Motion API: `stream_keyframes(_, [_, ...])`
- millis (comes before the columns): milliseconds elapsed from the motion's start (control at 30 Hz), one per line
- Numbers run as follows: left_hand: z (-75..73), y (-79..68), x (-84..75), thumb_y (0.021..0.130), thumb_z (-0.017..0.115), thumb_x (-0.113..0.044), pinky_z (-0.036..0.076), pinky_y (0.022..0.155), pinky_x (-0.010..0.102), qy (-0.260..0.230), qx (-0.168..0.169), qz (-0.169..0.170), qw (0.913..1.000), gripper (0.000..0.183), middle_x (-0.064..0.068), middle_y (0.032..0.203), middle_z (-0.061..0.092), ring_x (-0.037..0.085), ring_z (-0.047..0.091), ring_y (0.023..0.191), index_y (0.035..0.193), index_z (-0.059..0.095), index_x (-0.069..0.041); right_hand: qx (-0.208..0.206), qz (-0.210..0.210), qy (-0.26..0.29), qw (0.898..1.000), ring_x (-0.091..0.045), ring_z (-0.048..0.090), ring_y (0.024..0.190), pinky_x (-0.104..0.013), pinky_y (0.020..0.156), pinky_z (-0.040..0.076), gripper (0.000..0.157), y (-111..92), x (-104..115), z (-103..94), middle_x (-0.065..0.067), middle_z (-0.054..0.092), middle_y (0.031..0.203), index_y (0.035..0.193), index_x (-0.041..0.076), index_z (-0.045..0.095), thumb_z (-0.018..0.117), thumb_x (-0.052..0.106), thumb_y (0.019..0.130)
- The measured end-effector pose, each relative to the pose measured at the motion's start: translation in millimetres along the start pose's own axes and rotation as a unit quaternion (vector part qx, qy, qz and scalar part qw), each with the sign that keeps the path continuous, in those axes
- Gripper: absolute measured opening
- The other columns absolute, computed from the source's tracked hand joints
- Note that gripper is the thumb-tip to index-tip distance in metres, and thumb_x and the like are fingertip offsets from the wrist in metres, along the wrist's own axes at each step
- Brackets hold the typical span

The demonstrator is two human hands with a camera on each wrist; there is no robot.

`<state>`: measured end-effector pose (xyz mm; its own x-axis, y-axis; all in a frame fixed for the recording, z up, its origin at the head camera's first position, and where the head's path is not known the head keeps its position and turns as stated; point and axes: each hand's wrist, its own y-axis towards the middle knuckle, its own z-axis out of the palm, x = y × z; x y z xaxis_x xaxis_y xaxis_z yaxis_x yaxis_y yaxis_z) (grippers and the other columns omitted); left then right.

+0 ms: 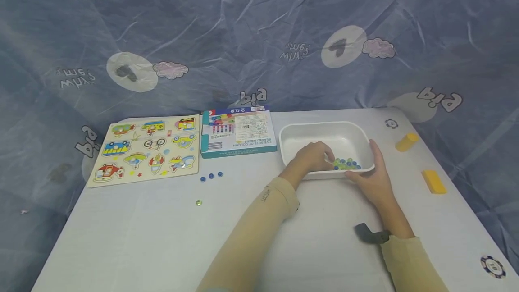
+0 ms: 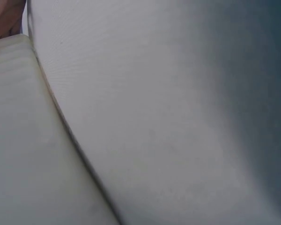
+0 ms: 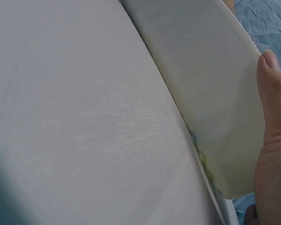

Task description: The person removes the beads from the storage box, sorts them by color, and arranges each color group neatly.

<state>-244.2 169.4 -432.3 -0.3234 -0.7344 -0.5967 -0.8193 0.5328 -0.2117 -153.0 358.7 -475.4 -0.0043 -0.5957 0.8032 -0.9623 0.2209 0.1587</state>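
Observation:
A white plastic tub (image 1: 324, 175) holds a small heap of blue and green beads (image 1: 346, 164) at its near right corner. My left hand (image 1: 314, 157) reaches over the near rim, its fingers bent down beside the heap; whether a bead is between the fingertips is hidden. With my right hand (image 1: 373, 179) I grip the tub's right end, the thumb (image 3: 274, 93) lying on the near wall and the fingers round the side. Three blue beads (image 1: 211, 176) lie in a row on the table, and a green bead (image 1: 198, 203) lies nearer to me.
A wooden picture puzzle board (image 1: 138, 172) lies at the back left, next to a flat beaded-column game box (image 1: 239, 151). On the right are a yellow cylinder (image 1: 407, 142) and a yellow block (image 1: 434, 182). A patterned cloth (image 1: 243, 26) hangs behind the white table (image 1: 162, 247).

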Motion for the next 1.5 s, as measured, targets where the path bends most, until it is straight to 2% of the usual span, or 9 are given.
stream_keyframes(133, [1.2, 1.7, 1.0, 0.078, 0.074, -0.036, 0.047, 0.093, 0.029, 0.002, 0.006, 0.005, 1.0, 0.025, -0.014, 0.113, 0.066, 0.007, 0.059, 0.104, 0.102, 0.068, -0.033, 0.001, 0.002, -0.002, 1.0, -0.029, 0.01, 0.147, -0.055, 0.116, 0.011, 0.114, 0.4, 0.3, 0.8, 0.005, 0.008, 0.16, 0.15, 0.039, 0.001, 0.083, 0.03, 0.071])
stream_keyframes(333, [1.7, 2.5, 0.0, 0.082, 0.071, -0.033, 0.041, 0.104, 0.031, 0.014, 0.025, 0.025, 0.9993, 0.026, -0.016, 0.125, 0.061, 0.008, 0.053, 0.122, 0.107, 0.067, -0.035, 0.004, 0.006, -0.001, 1.0, -0.03, 0.011, 0.147, -0.055, 0.116, 0.012, 0.114, 1.2, 1.2, 1.2, 0.006, 0.008, 0.16, 0.149, 0.041, 0.001, 0.082, 0.03, 0.071])
stream_keyframes(533, [1.0, 1.7, -1.6, 0.083, 0.069, -0.036, 0.042, 0.102, 0.031, 0.024, 0.042, 0.027, 0.9984, 0.024, -0.014, 0.124, 0.062, 0.008, 0.055, 0.118, 0.107, 0.067, -0.036, 0.003, 0.003, 0.01, 1.0, -0.031, 0.012, 0.147, -0.055, 0.116, 0.012, 0.113, 0.5, 1.3, 1.3, 0.005, 0.008, 0.16, 0.149, 0.041, 0.002, 0.083, 0.029, 0.071])
stream_keyframes(900, [-0.5, 2.4, -0.2, 0.08, 0.072, -0.04, 0.044, 0.1, 0.032, 0.02, 0.038, 0.033, 0.9985, 0.022, -0.012, 0.117, 0.065, 0.008, 0.057, 0.112, 0.1, 0.069, -0.033, 0.004, -0.003, 0.012, 1.0, -0.029, 0.012, 0.147, -0.053, 0.117, 0.011, 0.113, 1.9, -1.4, 2.7, 0.009, 0.008, 0.159, 0.149, 0.042, 0.001, 0.082, 0.029, 0.072])
stream_keyframes(1067, [-0.1, 4.7, -0.1, 0.081, 0.072, -0.036, 0.047, 0.091, 0.028, 0.008, 0.015, 0.051, 0.9985, 0.014, -0.012, 0.102, 0.068, 0.006, 0.059, 0.095, 0.094, 0.069, -0.03, 0.003, -0.001, 0.007, 1.0, -0.029, 0.012, 0.147, -0.053, 0.117, 0.012, 0.112, 1.9, -1.1, 2.0, 0.008, 0.008, 0.16, 0.149, 0.042, 0.0, 0.081, 0.03, 0.073])
stream_keyframes(1333, [-6.3, 2.3, -2.6, 0.084, 0.069, -0.038, 0.043, 0.069, 0.02, -0.063, -0.05, 0.086, 0.993, 0.019, -0.01, 0.083, 0.058, 0.006, 0.051, 0.074, 0.101, 0.067, -0.03, 0.005, 0.009, 0.001, 1.0, -0.031, 0.012, 0.147, -0.055, 0.116, 0.012, 0.113, 1.0, -0.2, 0.6, 0.006, 0.008, 0.16, 0.149, 0.043, -0.001, 0.082, 0.032, 0.072])
stream_keyframes(1467, [-14.3, -3.6, -2.9, 0.083, 0.07, -0.038, 0.041, 0.066, 0.022, -0.094, -0.071, 0.102, 0.9878, 0.018, -0.006, 0.08, 0.053, 0.008, 0.046, 0.072, 0.099, 0.067, -0.03, 0.006, 0.01, -0.004, 1.0, -0.032, 0.012, 0.147, -0.056, 0.115, 0.012, 0.113, 1.2, -0.9, -0.8, 0.005, 0.008, 0.16, 0.149, 0.042, -0.001, 0.082, 0.034, 0.072])
stream_keyframes(1500, [-17.4, -6.1, -3.1, 0.083, 0.07, -0.038, 0.043, 0.069, 0.022, -0.102, -0.074, 0.105, 0.9865, 0.017, -0.006, 0.084, 0.056, 0.007, 0.048, 0.076, 0.098, 0.068, -0.031, 0.007, 0.01, -0.004, 1.0, -0.032, 0.012, 0.147, -0.057, 0.115, 0.012, 0.113, 1.4, -1.3, -1.2, 0.005, 0.008, 0.16, 0.149, 0.042, -0.001, 0.082, 0.034, 0.072])
